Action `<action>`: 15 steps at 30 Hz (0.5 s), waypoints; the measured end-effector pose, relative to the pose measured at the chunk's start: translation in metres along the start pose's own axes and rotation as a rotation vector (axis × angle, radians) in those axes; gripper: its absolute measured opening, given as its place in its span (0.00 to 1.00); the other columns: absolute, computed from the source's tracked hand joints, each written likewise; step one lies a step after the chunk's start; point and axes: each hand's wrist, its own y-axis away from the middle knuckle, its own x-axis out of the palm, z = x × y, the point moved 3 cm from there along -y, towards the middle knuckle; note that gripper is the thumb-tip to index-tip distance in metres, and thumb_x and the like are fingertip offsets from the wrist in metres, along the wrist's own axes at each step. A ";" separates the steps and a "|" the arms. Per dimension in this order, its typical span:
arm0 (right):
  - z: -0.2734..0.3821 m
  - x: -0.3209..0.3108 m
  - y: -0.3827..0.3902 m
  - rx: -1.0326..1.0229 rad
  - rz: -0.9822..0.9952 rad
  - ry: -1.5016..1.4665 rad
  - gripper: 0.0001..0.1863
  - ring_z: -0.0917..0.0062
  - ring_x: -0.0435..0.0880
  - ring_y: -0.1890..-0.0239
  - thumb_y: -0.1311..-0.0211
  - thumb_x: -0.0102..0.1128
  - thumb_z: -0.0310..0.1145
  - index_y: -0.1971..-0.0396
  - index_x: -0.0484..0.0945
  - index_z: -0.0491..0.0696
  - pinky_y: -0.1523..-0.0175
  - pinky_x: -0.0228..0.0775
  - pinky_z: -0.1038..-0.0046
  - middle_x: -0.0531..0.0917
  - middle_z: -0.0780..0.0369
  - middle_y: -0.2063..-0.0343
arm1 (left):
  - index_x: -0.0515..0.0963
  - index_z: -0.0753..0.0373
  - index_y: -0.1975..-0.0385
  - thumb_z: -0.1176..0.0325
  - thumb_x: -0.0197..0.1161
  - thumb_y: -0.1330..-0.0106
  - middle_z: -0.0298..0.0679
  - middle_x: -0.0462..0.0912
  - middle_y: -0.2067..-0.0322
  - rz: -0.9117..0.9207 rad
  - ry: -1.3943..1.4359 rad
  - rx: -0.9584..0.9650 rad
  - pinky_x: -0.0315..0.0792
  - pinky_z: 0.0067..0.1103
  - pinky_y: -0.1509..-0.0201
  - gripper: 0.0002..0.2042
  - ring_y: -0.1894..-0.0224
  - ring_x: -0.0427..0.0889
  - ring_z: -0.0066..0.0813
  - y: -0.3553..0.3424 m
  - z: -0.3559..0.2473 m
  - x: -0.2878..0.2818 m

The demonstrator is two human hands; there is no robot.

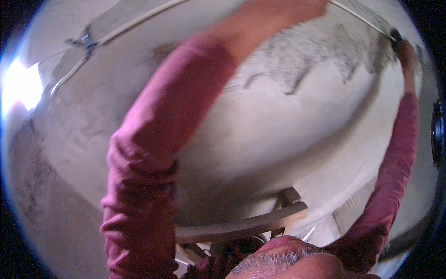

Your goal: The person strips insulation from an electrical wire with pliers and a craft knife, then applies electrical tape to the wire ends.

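Note:
Both my arms, in dusty red sleeves, reach up along a grey plastered wall (260, 135). My left hand (304, 9) is raised at the upper edge, beside a thin white pipe (360, 17) that runs along the top of the wall. Its fingers are cut off or hidden, so what they do does not show. At the far right, my right hand (407, 56) is up by a small black fitting (396, 36) where the pipe ends. The fingers there look curled, but the thing in them is too small and dark to make out.
A black clip (87, 41) sits on the pipe at upper left. Bright light (22, 86) glares at the left rim. Below me is a wooden plank (241, 224) with a block at its end. A round black object (437, 132) stands at the right rim.

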 end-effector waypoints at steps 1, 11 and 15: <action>-0.013 -0.007 0.008 0.159 0.096 0.156 0.34 0.69 0.88 0.73 0.37 0.59 0.64 0.68 0.89 0.43 0.67 0.81 0.64 0.88 0.58 0.73 | 0.82 0.70 0.76 0.80 0.58 0.46 0.55 0.82 0.66 -0.034 0.011 0.051 0.79 0.42 0.52 0.05 0.58 0.85 0.54 -0.001 -0.003 0.008; -0.096 -0.007 0.007 -0.220 -0.056 -0.627 0.34 0.57 0.88 0.51 0.41 0.61 0.63 0.59 0.88 0.43 0.49 0.79 0.51 0.88 0.48 0.58 | 0.83 0.68 0.69 0.78 0.58 0.46 0.54 0.83 0.66 0.120 -0.111 -0.171 0.78 0.43 0.52 0.08 0.58 0.85 0.52 0.000 0.020 -0.020; -0.003 -0.067 0.097 -0.051 -0.292 -0.597 0.19 0.55 0.87 0.55 0.37 0.60 0.47 0.58 0.85 0.47 0.52 0.79 0.52 0.86 0.50 0.60 | 0.82 0.64 0.69 0.75 0.61 0.43 0.50 0.83 0.66 0.168 -0.367 0.099 0.76 0.43 0.56 0.05 0.62 0.83 0.52 0.034 0.046 -0.036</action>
